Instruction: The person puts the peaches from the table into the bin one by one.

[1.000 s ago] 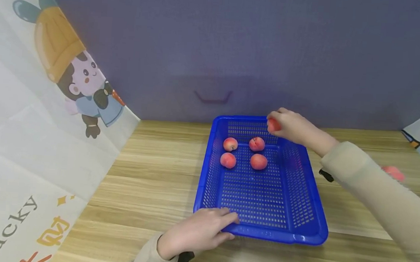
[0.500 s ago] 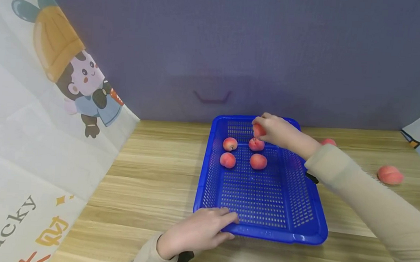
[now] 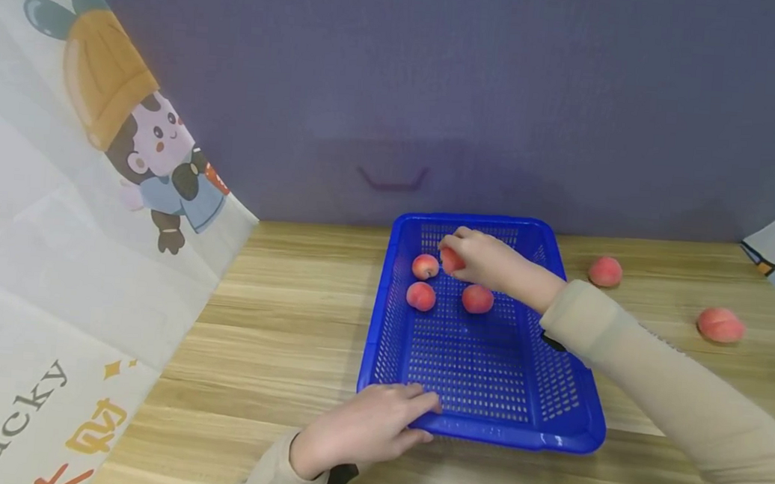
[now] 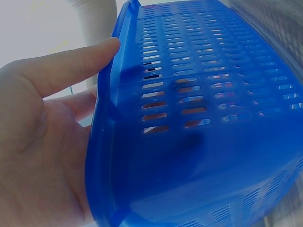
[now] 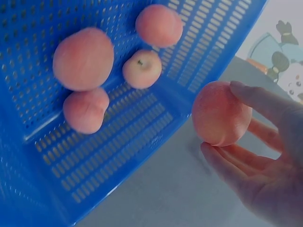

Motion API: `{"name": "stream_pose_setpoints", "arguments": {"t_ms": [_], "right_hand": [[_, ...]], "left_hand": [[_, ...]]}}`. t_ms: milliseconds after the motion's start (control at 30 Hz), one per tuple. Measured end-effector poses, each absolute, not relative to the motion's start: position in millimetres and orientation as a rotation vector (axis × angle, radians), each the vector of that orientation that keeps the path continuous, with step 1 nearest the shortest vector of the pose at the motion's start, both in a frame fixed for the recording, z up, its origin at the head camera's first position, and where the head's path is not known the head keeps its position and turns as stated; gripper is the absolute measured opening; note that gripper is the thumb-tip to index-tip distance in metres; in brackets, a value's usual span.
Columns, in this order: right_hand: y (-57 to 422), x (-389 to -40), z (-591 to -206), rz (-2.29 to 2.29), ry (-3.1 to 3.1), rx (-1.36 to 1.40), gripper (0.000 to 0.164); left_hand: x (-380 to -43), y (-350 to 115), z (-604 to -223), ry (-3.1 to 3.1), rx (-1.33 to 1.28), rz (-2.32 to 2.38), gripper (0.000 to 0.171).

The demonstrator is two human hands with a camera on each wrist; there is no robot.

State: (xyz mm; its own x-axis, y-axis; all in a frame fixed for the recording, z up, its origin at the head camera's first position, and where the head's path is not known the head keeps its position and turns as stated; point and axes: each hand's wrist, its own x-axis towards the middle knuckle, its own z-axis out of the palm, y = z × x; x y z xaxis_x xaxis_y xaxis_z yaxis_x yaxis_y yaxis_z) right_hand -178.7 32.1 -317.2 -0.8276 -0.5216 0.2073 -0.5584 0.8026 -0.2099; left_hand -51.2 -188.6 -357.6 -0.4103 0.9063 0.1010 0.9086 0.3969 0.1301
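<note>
A blue perforated plastic basket (image 3: pixel 489 430) stands on the wooden table. My left hand (image 3: pixel 370 430) grips its near rim at the left corner; in the left wrist view the thumb lies over the rim (image 4: pixel 99 142). My right hand (image 3: pixel 494 263) holds a peach (image 5: pixel 220 113) between thumb and fingers, above the far part of the basket. Several more peaches lie in the basket, among them a paler one (image 3: pixel 425 266), one below it (image 3: pixel 420 296) and one to the right (image 3: pixel 478 298). Another peach (image 5: pixel 86 111) is hidden behind my right hand in the head view.
On the table right of the basket lie two peaches, one farther back (image 3: pixel 605 271) and one nearer the right edge (image 3: pixel 720 325). A dark blue-grey panel (image 3: pixel 397 100) rises behind the table. A white sheet with a cartoon figure (image 3: pixel 165 136) hangs at the left.
My right hand has moved left and slightly lower over the basket, carrying the peach. Both peaches on the table at the right have come into full view. My left hand stays on the rim.
</note>
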Motion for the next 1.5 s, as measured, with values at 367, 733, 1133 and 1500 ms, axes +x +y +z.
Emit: {"name": "stream_pose_setpoints", "arguments": {"t_ms": [367, 733, 1133, 1500], "right_hand": [[16.2, -176.8, -335.8, 0.362, -2.714, 0.997, 0.037], [9.3, -178.4, -359.7, 0.372, -2.523, 1.107, 0.028], [2.7, -177.2, -375.5, 0.390, -2.601, 1.190, 0.027], [-4.1, -173.9, -382.0, 0.431, -2.751, 1.211, 0.028]], "left_hand": [[-57.9, -180.7, -359.8, -2.632, -1.678, -0.248, 0.020], [-60.4, -177.9, -361.3, -2.635, -1.664, -0.252, 0.020], [-60.1, -178.2, -362.7, -2.623, -1.664, -0.245, 0.021], [-60.0, -177.9, -361.9, -2.627, -1.659, -0.254, 0.020]]}}
